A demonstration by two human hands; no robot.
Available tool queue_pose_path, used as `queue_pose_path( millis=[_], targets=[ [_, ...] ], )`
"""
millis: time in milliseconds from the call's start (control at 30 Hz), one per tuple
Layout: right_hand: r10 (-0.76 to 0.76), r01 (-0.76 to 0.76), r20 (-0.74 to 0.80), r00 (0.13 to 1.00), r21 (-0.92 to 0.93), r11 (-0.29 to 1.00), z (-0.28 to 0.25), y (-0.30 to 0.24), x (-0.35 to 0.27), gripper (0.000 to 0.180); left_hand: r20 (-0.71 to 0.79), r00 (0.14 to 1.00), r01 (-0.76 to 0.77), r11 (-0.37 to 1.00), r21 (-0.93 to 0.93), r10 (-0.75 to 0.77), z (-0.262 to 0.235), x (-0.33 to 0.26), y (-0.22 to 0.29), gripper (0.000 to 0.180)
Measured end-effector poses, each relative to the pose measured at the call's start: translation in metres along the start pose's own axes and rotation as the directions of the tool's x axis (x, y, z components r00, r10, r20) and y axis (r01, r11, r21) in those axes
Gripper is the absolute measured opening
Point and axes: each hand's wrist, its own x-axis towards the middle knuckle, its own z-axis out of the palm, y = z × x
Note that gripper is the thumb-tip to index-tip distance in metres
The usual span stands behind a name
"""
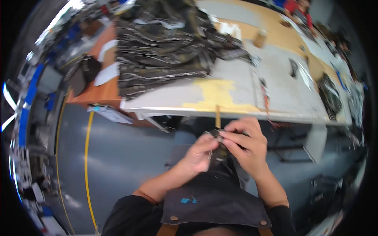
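Note:
In front of my apron, just off the table's near edge, both hands meet on a dark camouflage fabric piece (221,152). A toothed edge like a zipper runs down the piece beside my left palm. My left hand (199,152) is closed, its thumb and fingers pinching the top end of the fabric. From the other side my right hand (249,142) pinches the same end with thumb and forefinger, its other fingers curled. Something small and light-coloured sits between the fingertips, too blurred to name. Much of the piece's lower part hangs over the dark apron (214,196).
A large stack of dark camouflage pieces (165,59) covers the table's left part. A yellow-taped patch (216,92) marks the near edge. A red-handled tool (264,92) and a small bottle (260,38) lie to the right. Another person (299,13) is at the far right.

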Motion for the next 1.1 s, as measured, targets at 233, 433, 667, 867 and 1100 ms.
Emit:
queue_pose_path(
  millis=[233,433,667,867,1100],
  targets=[
    [0.031,-0.033,-0.031,0.999,-0.065,0.997,0.019,-0.005,-0.009,0.028,-0.039,0.992,-0.114,0.983,0.143,0.121,0.002,-0.005,0.002,0.025],
    [0.041,-0.042,-0.019,0.999,-0.026,0.999,0.02,-0.005,-0.006,0.026,0.009,0.993,-0.119,0.982,0.144,0.119,0.003,-0.004,-0.001,0.028],
    [0.06,-0.06,0.013,0.998,0.023,0.998,0.021,0.004,-0.017,0.03,-0.013,0.994,-0.111,0.989,0.093,0.113,0.006,0.002,-0.007,0.023],
    [0.131,-0.133,0.041,0.991,0.065,0.989,0.004,0.007,-0.02,0.027,-0.048,0.996,-0.076,0.994,0.08,0.08,0.004,0.004,-0.009,0.02],
    [0.025,-0.032,0.075,0.997,0.089,0.996,0.008,0.006,-0.016,0.03,0.011,0.996,-0.09,0.989,0.118,0.09,0.013,0.004,-0.014,0.017]
  ],
)
